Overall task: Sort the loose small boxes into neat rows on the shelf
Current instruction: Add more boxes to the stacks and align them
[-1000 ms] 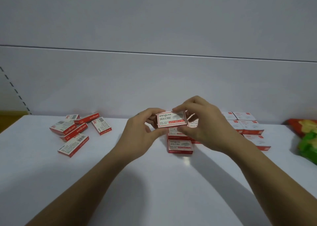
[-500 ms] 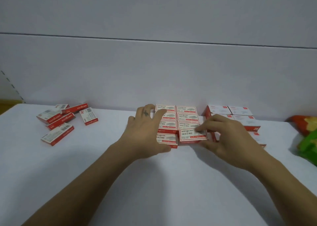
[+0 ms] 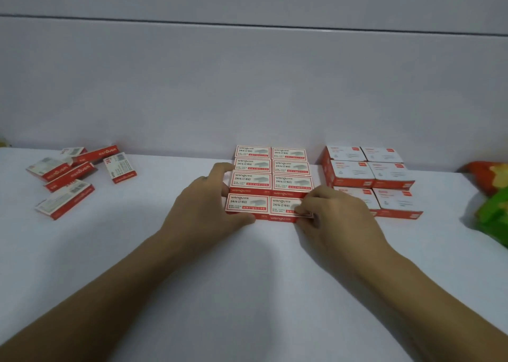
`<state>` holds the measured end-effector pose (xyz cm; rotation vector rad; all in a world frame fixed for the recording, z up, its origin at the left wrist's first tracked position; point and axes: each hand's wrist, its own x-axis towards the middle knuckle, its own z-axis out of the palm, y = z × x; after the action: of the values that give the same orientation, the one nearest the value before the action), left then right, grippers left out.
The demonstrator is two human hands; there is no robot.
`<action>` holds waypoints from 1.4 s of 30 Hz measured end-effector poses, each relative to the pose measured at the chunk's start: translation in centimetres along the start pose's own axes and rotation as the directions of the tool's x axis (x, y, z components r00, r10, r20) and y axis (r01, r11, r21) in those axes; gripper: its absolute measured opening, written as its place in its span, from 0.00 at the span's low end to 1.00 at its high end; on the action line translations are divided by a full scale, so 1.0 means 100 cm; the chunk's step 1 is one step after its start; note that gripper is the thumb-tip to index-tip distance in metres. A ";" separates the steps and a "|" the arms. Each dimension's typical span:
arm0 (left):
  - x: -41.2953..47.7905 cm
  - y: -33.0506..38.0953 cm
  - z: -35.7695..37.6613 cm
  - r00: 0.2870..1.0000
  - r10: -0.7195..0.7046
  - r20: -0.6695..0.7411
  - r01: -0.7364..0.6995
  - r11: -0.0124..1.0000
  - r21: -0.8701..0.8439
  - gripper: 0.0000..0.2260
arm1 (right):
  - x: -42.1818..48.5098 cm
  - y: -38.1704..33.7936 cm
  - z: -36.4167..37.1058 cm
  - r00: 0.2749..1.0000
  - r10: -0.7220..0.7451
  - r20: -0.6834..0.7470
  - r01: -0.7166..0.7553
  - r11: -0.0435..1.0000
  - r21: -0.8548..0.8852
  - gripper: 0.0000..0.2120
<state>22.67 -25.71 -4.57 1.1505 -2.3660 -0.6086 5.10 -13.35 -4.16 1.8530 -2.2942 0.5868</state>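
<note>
A block of staple boxes [image 3: 272, 169] lies two wide and four deep on the white shelf [image 3: 247, 293], labels up and all turned the same way, so each new box only has to butt against its neighbours. The front-right staple box [image 3: 286, 207], at the block's 5 o'clock corner, is in the right hand [image 3: 338, 218]. Its fingers [image 3: 316, 198] curl over the box's right end with the thumb at the front edge, a pinch that seems meant to nudge it square. The left hand [image 3: 209, 204] grasps nothing. Its fingers [image 3: 220, 169] lie fairly straight along the block's 9 o'clock side and its thumb sits at the front, probably a stop so the rows do not slide.

Loose staple boxes [image 3: 68, 180] lie scattered at mixed angles well out at 9 o'clock, not yet sorted. At 3 o'clock a set of white-topped boxes [image 3: 371, 177] stands just beside the block, already in rows. Beyond it lies a colourful packet [image 3: 492, 196].
</note>
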 end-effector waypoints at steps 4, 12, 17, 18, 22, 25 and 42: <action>-0.004 0.002 0.001 0.998 -0.019 -0.058 0.023 0.996 0.084 0.36 | 0.001 -0.005 0.000 1.000 -0.012 0.020 0.015 0.992 -0.122 0.04; -0.008 0.002 0.000 0.998 -0.010 -0.060 0.014 0.998 0.060 0.29 | 0.002 -0.010 -0.006 0.992 0.074 0.105 -0.062 0.992 -0.114 0.10; -0.010 0.002 0.001 0.999 -0.018 -0.047 0.021 0.997 0.078 0.28 | 0.001 -0.011 -0.005 0.988 0.106 0.111 -0.092 0.989 -0.120 0.11; -0.009 0.003 0.000 0.999 -0.025 -0.031 0.028 0.996 0.091 0.28 | 0.001 -0.011 -0.006 0.987 0.109 0.115 -0.094 0.988 -0.124 0.11; -0.008 0.010 -0.005 0.998 -0.065 0.013 0.063 0.990 0.124 0.27 | 0.001 -0.015 -0.010 0.986 0.106 0.126 -0.088 0.985 -0.146 0.11; -0.010 0.014 -0.009 0.997 -0.061 0.049 0.051 0.980 0.192 0.26 | 0.003 -0.020 -0.019 0.987 0.099 0.127 -0.069 0.974 -0.217 0.13; -0.054 -0.061 -0.115 0.977 -0.140 -0.160 0.202 0.852 0.483 0.28 | 0.071 -0.152 -0.013 0.927 -0.316 0.203 0.312 0.949 0.049 0.31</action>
<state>35.90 -26.99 0.31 1.5783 -2.3981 0.0393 17.90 -21.86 2.68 2.3252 -2.0394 0.3809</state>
